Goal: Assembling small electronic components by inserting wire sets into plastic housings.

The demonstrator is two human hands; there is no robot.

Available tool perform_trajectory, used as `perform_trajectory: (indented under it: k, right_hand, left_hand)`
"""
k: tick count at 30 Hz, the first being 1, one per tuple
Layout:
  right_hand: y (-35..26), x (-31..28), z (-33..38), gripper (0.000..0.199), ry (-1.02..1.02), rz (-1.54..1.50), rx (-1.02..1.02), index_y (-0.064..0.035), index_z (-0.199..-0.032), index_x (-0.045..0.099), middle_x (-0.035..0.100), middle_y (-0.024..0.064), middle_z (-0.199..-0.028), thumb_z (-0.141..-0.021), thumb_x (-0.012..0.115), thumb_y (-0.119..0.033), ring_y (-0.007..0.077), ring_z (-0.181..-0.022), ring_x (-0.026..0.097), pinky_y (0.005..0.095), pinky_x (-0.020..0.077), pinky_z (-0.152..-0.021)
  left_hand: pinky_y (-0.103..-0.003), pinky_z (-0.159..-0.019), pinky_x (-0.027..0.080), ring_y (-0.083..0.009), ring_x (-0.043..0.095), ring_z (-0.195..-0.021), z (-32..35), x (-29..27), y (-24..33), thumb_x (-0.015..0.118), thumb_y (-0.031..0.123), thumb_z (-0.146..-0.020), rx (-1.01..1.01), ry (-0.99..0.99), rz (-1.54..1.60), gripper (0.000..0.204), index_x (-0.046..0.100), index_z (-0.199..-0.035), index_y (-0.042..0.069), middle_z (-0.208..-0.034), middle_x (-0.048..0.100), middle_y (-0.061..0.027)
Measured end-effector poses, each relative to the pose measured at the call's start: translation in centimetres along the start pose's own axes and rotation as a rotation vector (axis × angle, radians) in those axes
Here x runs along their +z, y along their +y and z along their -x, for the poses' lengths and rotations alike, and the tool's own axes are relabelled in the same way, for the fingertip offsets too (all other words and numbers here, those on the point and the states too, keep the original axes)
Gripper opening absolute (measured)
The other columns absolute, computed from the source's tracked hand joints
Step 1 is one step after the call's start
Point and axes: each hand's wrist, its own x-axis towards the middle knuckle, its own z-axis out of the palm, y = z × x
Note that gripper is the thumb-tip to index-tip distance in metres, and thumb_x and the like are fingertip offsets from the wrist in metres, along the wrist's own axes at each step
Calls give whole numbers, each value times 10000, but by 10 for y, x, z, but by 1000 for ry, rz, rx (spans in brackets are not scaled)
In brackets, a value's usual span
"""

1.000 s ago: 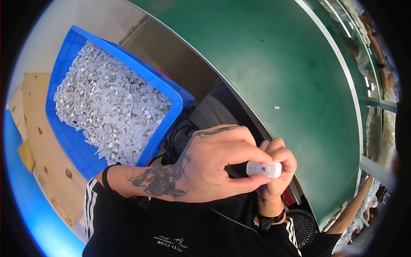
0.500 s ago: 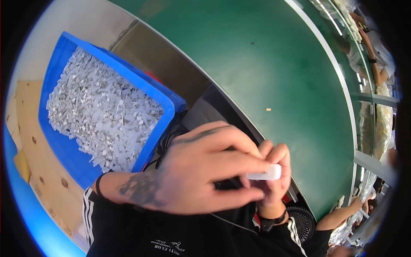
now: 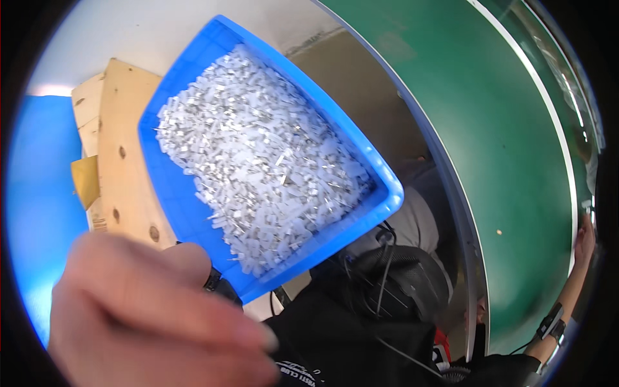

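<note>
My left hand looms large at the lower left, close to the camera and heavily blurred. Its fingers point right and seem bent; no object shows in them. A dark band lies just beyond that hand. Past it stands a blue bin, nearly filled with small white and silvery pieces. At the far right rim, an arm that appears to be mine stretches over the green table, a black device on it; my right hand is small there, near a whitish spot, and its grip is unclear.
Knotty wooden boards lie left of the bin, with a yellow piece at their edge. Dark cables hang over a black bag-like thing between bin and table. A tiny tan scrap lies on the table.
The view has swung left. My hands were together around a small white piece; now they are far apart, the left near the bin, the right toward the table's far side.
</note>
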Motion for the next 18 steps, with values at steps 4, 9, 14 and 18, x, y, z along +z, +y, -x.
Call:
perform_trajectory:
  k: [4, 9, 14, 18]
  right_hand:
    - [41, 6, 29, 315, 145, 126, -291, -26, -1166, 615, 562, 14, -1167, -878, 632, -152, 67, -823, 536, 146, 408, -702]
    - [43, 66, 144, 399, 154, 128, -213, -40, -1261, 516, 492, 23, -1267, -915, 537, -238, 94, -961, 491, 218, 360, -823]
    - [37, 74, 276, 507, 223, 221, -93, -59, -1379, 392, 403, 34, -1391, -962, 420, -344, 129, -1133, 434, 307, 300, -975]
    - [-16, 132, 389, 513, 205, 426, -259, -26, -1393, 380, 419, 77, -1383, -980, 411, -329, 123, -1071, 462, 287, 358, -927]
  left_hand:
    - [-260, -581, 458, -162, 547, -618, 8, 22, -76, 583, -14, -797, -211, 601, -194, 92, 630, -863, -57, -781, 601, -130]
    - [-298, -693, 501, -156, 624, -741, 129, 32, -241, 659, 226, -833, -1062, -108, -407, 180, 700, -957, 102, -905, 672, -75]
    - [-367, -775, 499, -234, 639, -821, 164, 107, -289, 714, 358, -764, -1296, -455, -666, 312, 660, -896, 81, -865, 658, -87]
    - [-371, -782, 494, -248, 635, -817, 181, 140, -323, 740, 419, -709, -1254, -545, -740, 373, 615, -854, 99, -817, 643, -86]
